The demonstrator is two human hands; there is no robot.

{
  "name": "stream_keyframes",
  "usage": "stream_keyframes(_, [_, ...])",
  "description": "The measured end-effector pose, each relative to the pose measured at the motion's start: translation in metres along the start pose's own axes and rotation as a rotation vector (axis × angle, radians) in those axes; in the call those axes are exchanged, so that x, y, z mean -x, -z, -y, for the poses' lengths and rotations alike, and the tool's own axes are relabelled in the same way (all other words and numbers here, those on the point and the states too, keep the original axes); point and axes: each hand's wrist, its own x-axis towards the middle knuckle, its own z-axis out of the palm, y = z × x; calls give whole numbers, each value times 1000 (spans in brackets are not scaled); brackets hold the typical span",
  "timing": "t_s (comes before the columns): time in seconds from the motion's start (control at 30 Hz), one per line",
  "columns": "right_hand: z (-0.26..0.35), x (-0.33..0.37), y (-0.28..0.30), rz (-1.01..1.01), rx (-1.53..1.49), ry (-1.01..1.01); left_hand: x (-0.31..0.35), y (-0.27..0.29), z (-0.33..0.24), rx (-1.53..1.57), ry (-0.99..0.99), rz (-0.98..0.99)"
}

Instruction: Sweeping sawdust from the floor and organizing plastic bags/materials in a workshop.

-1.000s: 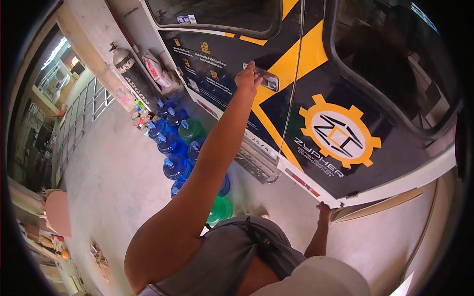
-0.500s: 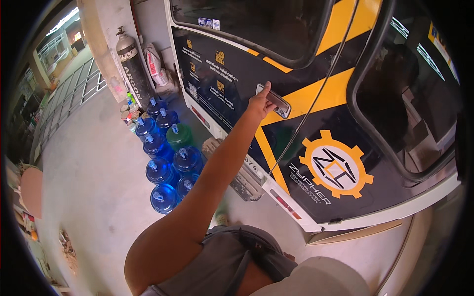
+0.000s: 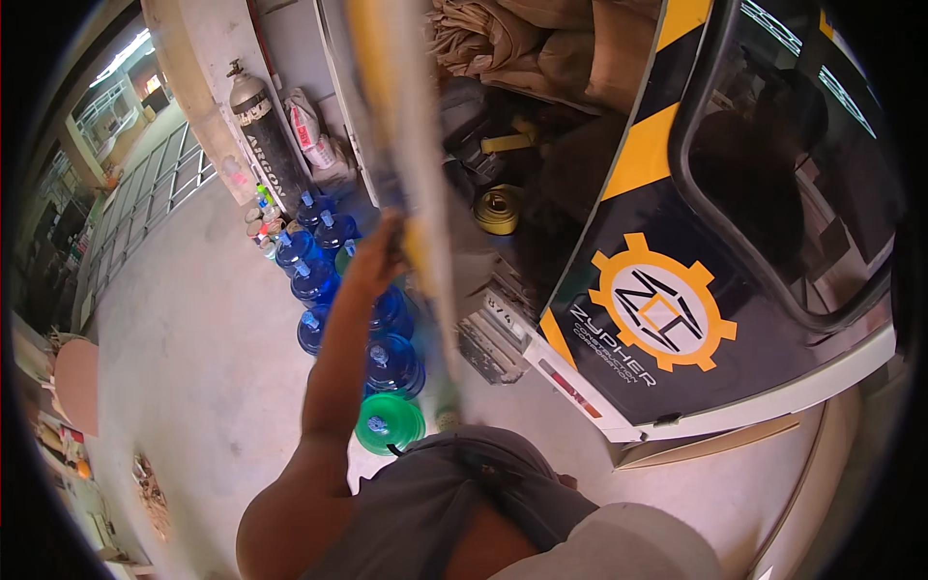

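My left hand is closed at the outer face of a van's rear door, near where its handle was, though motion smears both. That door stands swung out and is seen nearly edge-on. Behind it the cargo space shows folded brown sheets, a coiled yellow strap and dark items too dim to name. The other rear door, black with yellow stripes and a gear emblem, remains closed to the right. My right hand does not show.
Several blue water jugs and a green jug stand on the floor at left, close to the door. Behind them are a gas cylinder and a white sack. A bumper step juts out below the opening.
The left rear door has swung open toward the left, uncovering the cargo space. My left hand has moved left and nearer with it. Another green jug has come into sight by my body.
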Motion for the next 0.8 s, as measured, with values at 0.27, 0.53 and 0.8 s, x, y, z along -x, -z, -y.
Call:
stream_keyframes(0.27, [-15,-39,24,-39,-594,-87,177,170,-32,73,-288,-388])
stream_keyframes(0.53, [-34,-117,99,-110,-875,-204,258,234,-68,71,-436,-875])
stream_keyframes(0.8, [-16,-142,118,-144,-698,106,236,292,-48,-605,-356,-1527])
